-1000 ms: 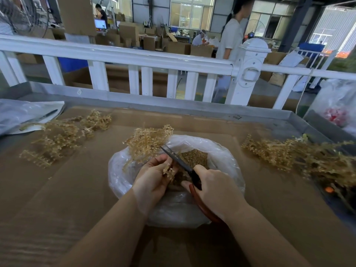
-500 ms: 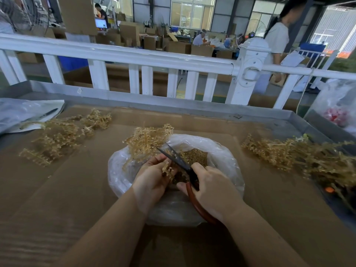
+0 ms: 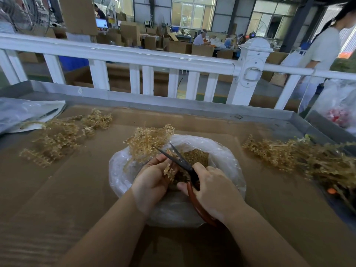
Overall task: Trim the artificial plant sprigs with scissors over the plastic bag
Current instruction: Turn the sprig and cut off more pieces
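From the head camera, the left hand (image 3: 152,180) grips a golden sprig (image 3: 148,140) by its stem, fingers curled around it, holding it over the open plastic bag (image 3: 227,160) that sits in the middle of the table (image 3: 77,189). The right hand (image 3: 213,191) is wrapped around the red handles of the scissors (image 3: 185,162), whose dark blades stand parted among the lower tufts of the sprig. Trimmed bits already lie inside the bag. A pile of sprigs (image 3: 57,137) lies to the left and another pile (image 3: 300,157) to the right, both well apart from the bag. To cut well, I would keep the blades above the bag's mouth so clippings drop in, steady the stem firmly, and keep the left fingertips clear of the closing blades.
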A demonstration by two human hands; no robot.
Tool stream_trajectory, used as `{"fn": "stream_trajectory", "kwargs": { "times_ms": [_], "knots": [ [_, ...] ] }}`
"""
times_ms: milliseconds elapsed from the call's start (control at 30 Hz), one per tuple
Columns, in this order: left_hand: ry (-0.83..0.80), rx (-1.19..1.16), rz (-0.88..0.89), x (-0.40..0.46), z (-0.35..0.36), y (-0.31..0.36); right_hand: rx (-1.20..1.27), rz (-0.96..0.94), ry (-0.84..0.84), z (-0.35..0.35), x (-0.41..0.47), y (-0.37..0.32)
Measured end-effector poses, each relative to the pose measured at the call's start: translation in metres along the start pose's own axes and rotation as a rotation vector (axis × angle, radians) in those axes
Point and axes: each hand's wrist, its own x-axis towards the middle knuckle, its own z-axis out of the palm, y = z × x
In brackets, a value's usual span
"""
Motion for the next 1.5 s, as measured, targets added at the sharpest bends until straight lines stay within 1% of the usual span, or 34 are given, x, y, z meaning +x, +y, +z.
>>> {"fn": "stream_trajectory", "kwargs": {
  "times_ms": [133, 567, 867, 933, 1000, 1067, 1167, 1200, 1267, 1367, 1433, 1500],
  "knots": [
    [-0.036, 0.005, -0.001, -0.001, -0.001, 0.001, 0.016, -0.012, 0.001, -0.002, 0.004, -0.001],
    [-0.005, 0.023, 0.016, 0.002, -0.003, -0.003, 0.003, -0.008, 0.033, -0.001, 0.006, -0.002],
    [0.01, 0.038, 0.002, 0.001, -0.004, -0.002, 0.022, -0.002, 0.022, -0.005, 0.003, -0.002],
    [0.004, 0.021, -0.005, 0.0, -0.003, -0.001, 0.139, 0.015, 0.011, -0.009, 0.004, -0.001],
    [-0.004, 0.008, 0.0, -0.001, 0.001, 0.001, 0.308, 0.044, 0.022, -0.014, 0.006, -0.003],
    [-0.013, 0.003, 0.02, 0.0, 0.004, 0.003, 0.48, 0.104, 0.073, -0.02, 0.008, -0.007],
    [-0.074, 0.031, 0.033, -0.001, 0.008, 0.003, 0.752, 0.224, 0.152, -0.031, 0.012, -0.016],
    [-0.096, 0.046, 0.034, -0.001, 0.009, 0.003, 0.8, 0.246, 0.172, -0.033, 0.014, -0.017],
    [-0.138, 0.062, 0.034, -0.002, 0.011, 0.002, 0.811, 0.275, 0.209, -0.036, 0.018, -0.018],
    [-0.149, 0.083, 0.049, 0.0, 0.01, 0.004, 0.862, 0.317, 0.274, -0.037, 0.022, -0.02],
    [-0.148, 0.148, 0.072, 0.0, 0.006, 0.006, 0.959, 0.391, 0.317, -0.037, 0.024, -0.02],
    [-0.19, 0.252, 0.115, -0.004, -0.002, 0.005, 1.035, 0.458, 0.363, -0.038, 0.029, -0.02]
  ]
}}
